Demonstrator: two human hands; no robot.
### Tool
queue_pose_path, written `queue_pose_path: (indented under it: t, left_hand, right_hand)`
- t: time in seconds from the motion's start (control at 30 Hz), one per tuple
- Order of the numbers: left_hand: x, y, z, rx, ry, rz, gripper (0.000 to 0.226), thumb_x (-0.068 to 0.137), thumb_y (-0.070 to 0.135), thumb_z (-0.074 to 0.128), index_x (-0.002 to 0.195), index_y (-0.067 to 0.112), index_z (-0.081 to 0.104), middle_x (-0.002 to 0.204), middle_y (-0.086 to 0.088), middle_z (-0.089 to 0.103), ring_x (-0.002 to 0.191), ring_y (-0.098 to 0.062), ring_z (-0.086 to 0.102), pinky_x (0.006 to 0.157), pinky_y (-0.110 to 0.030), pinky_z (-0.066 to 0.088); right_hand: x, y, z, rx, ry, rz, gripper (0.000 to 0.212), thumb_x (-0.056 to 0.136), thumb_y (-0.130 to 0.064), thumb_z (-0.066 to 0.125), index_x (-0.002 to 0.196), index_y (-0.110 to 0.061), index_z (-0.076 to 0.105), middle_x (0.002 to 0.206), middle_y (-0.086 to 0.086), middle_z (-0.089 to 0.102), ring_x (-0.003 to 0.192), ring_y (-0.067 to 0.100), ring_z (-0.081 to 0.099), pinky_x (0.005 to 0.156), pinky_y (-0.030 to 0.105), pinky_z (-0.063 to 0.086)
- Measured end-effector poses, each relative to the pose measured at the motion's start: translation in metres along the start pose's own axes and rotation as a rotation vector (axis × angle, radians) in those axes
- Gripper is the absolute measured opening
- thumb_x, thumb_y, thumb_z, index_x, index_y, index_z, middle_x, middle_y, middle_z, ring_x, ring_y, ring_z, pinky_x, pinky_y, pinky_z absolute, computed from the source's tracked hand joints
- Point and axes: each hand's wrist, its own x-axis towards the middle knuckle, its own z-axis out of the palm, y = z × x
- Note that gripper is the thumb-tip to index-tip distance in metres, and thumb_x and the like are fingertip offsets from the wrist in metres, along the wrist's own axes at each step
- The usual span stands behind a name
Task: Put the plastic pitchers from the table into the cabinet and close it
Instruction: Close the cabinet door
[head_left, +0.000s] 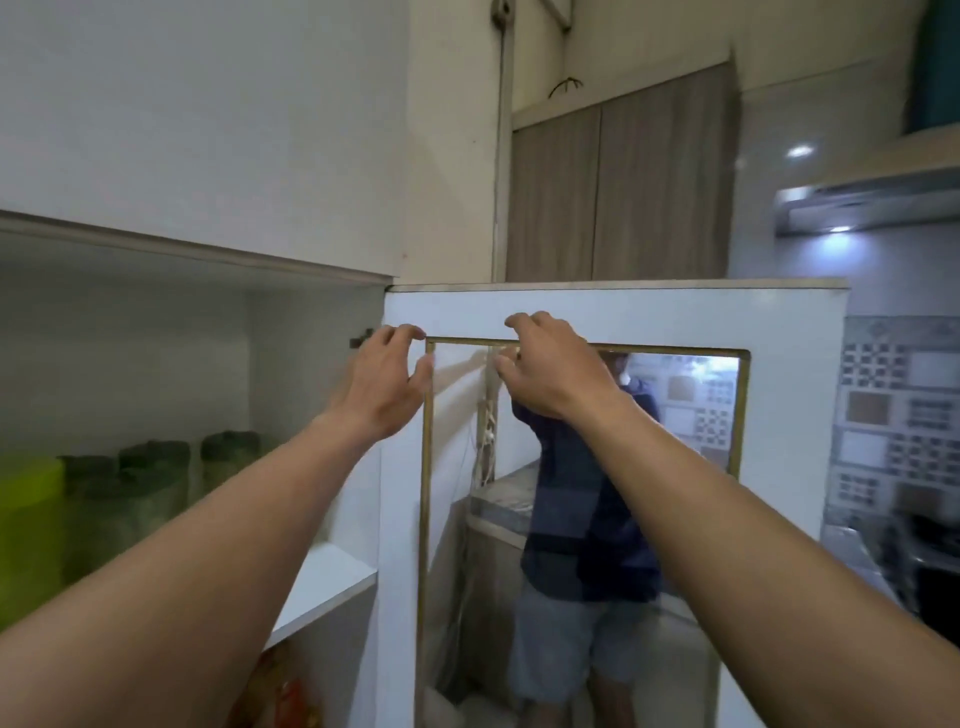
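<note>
The white cabinet door (789, 322) with a gold-framed glass pane stands open in front of me. My left hand (382, 384) hovers by the door's hinge edge, fingers spread and holding nothing. My right hand (545, 369) rests against the upper part of the pane frame with fingers curled, nothing in it. On the upper shelf (322, 577) inside the cabinet stand several plastic pitchers: a bright lime-green one (28, 525) at far left and darker green-lidded ones (150, 483) behind my left forearm. The glass mirrors a person in a dark shirt and grey shorts.
Orange packets (291, 696) lie on a lower shelf. A wood-grain wall cabinet (623, 192) hangs behind the door. A range hood (872, 208), patterned wall tiles (893, 405) and a stove (935, 561) are at right.
</note>
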Motion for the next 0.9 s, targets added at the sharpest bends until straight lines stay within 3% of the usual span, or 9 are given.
queue_pose_path:
  t: [0.13, 0.27, 0.43, 0.6, 0.73, 0.9]
  left_hand:
    - [0.035, 0.059, 0.033, -0.035, -0.056, 0.056, 0.043, 0.098, 0.044, 0.041, 0.135, 0.023, 0.046, 0.137, -0.007, 0.049, 0.119, -0.027, 0.055, 0.099, -0.048, 0.044]
    - [0.061, 0.123, 0.059, -0.028, -0.058, 0.074, 0.048, 0.099, 0.042, 0.039, 0.142, 0.022, 0.039, 0.147, -0.008, 0.041, 0.119, -0.030, 0.055, 0.098, -0.045, 0.043]
    - [0.088, 0.185, 0.092, -0.049, -0.071, 0.137, 0.053, 0.100, 0.041, 0.035, 0.150, 0.022, 0.029, 0.154, -0.010, 0.032, 0.136, -0.032, 0.041, 0.107, -0.047, 0.039]
    - [0.105, 0.236, 0.116, -0.026, -0.076, 0.219, 0.049, 0.103, 0.041, 0.027, 0.149, 0.024, 0.033, 0.155, -0.012, 0.034, 0.138, -0.033, 0.040, 0.110, -0.050, 0.038]
    - [0.103, 0.245, 0.128, 0.076, -0.077, 0.259, 0.048, 0.104, 0.038, 0.024, 0.145, 0.021, 0.040, 0.145, -0.012, 0.049, 0.130, -0.032, 0.045, 0.108, -0.053, 0.035]
    - [0.097, 0.248, 0.127, 0.094, -0.102, 0.231, 0.049, 0.103, 0.036, 0.024, 0.146, 0.018, 0.036, 0.147, -0.010, 0.045, 0.134, -0.030, 0.041, 0.112, -0.054, 0.029]
  right_hand:
    - [-0.004, 0.056, -0.046, -0.129, 0.069, 0.037, 0.050, 0.097, -0.037, 0.049, 0.140, -0.012, 0.049, 0.141, 0.012, 0.055, 0.127, 0.034, 0.050, 0.101, 0.047, 0.044]
    - [-0.005, 0.112, -0.080, -0.264, 0.115, 0.086, 0.045, 0.096, -0.040, 0.049, 0.128, -0.009, 0.054, 0.132, 0.014, 0.059, 0.123, 0.034, 0.052, 0.103, 0.049, 0.042]
    - [-0.015, 0.174, -0.102, -0.347, 0.161, 0.137, 0.054, 0.096, -0.048, 0.047, 0.138, -0.013, 0.049, 0.145, 0.013, 0.049, 0.139, 0.033, 0.038, 0.115, 0.061, 0.028]
    - [-0.022, 0.223, -0.113, -0.361, 0.169, 0.187, 0.057, 0.098, -0.051, 0.041, 0.141, -0.015, 0.047, 0.151, 0.011, 0.045, 0.145, 0.032, 0.031, 0.115, 0.064, 0.024]
    - [-0.026, 0.251, -0.116, -0.239, 0.110, 0.212, 0.047, 0.103, -0.040, 0.034, 0.137, -0.011, 0.049, 0.144, 0.012, 0.051, 0.135, 0.033, 0.041, 0.109, 0.058, 0.032]
    - [-0.031, 0.257, -0.122, -0.228, 0.089, 0.174, 0.029, 0.099, -0.016, 0.037, 0.119, -0.011, 0.057, 0.122, 0.009, 0.060, 0.114, 0.032, 0.051, 0.093, 0.049, 0.042]
